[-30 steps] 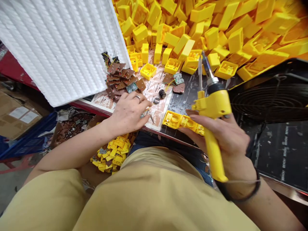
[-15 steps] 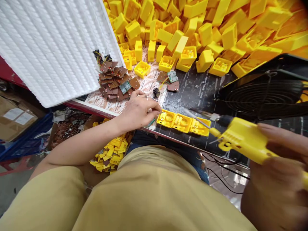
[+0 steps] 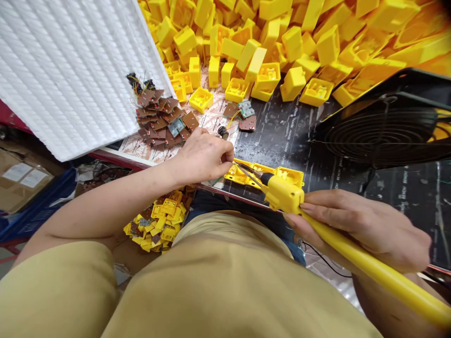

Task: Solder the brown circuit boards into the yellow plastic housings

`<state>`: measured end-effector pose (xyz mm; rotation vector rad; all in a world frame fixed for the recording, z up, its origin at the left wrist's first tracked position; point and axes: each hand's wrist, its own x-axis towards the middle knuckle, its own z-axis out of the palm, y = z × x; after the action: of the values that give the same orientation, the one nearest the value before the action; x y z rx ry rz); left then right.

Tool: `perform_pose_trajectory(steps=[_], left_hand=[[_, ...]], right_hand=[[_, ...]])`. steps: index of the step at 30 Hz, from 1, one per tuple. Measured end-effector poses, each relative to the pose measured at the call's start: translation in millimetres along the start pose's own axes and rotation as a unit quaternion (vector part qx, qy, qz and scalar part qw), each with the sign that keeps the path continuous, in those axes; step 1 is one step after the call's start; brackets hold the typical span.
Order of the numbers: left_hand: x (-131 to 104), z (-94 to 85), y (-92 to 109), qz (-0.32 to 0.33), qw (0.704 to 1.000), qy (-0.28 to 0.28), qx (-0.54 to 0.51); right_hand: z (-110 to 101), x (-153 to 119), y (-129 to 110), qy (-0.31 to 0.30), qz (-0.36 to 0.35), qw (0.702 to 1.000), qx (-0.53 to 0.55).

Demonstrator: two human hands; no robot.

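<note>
My right hand (image 3: 366,230) is wrapped round a yellow soldering iron (image 3: 286,193) with a thin feed tube beside its tip. The tip points left, over the left end of a row of open yellow plastic casings (image 3: 291,175) at the table's front edge. My left hand (image 3: 207,157) is closed in a pinch at that same end, close to the tip. Whatever lies between its fingertips is too small to make out. Part of a green circuit board (image 3: 215,181) shows under the left hand. Just beyond it lies a small black round part (image 3: 223,133) with wires.
Brown circuit boards (image 3: 160,119) are heaped behind my left hand. Yellow casings (image 3: 246,51) pile up across the back. A black fan (image 3: 377,126) stands at the right, a white foam sheet (image 3: 77,70) at the left. Below the table, yellow pieces (image 3: 160,220) fill a box.
My right hand has brought the soldering iron leftward, from the right of the casings to their left end. My left hand stays pinched at about the same spot; the view has shifted slightly.
</note>
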<state>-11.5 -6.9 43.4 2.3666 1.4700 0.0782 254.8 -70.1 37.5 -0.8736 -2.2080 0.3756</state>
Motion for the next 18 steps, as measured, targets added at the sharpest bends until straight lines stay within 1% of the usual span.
perform_pose_trajectory(steps=[1,5,7,10,13,16,18], left_hand=[[1,-1.1,1,0.004,1.000,-0.002,0.007],[5,-5.6,5,0.012,0.999,-0.018,0.038],[7,-7.8,8,0.009,0.998,-0.028,0.047],[8,-10.1,9,0.005,0.998,-0.041,0.053],[8,-10.2,8,0.014,0.998,-0.036,0.054],[8,-8.1,8,0.020,0.998,-0.027,0.054],[8,-7.0,8,0.019,0.998,-0.027,0.055]], right_hand=[[0,2,0,-0.006,-0.010,1.000,-0.004],[-1,11,0,-0.008,-0.102,0.995,-0.016],[-5,13,0,-0.012,-0.127,0.991,-0.030],[-14,11,0,-0.035,-0.101,0.993,-0.042],[-20,7,-2,-0.046,-0.072,0.995,-0.049],[-18,6,-7,-0.060,-0.012,0.997,-0.048],[-15,7,-9,-0.065,-0.003,0.997,-0.049]])
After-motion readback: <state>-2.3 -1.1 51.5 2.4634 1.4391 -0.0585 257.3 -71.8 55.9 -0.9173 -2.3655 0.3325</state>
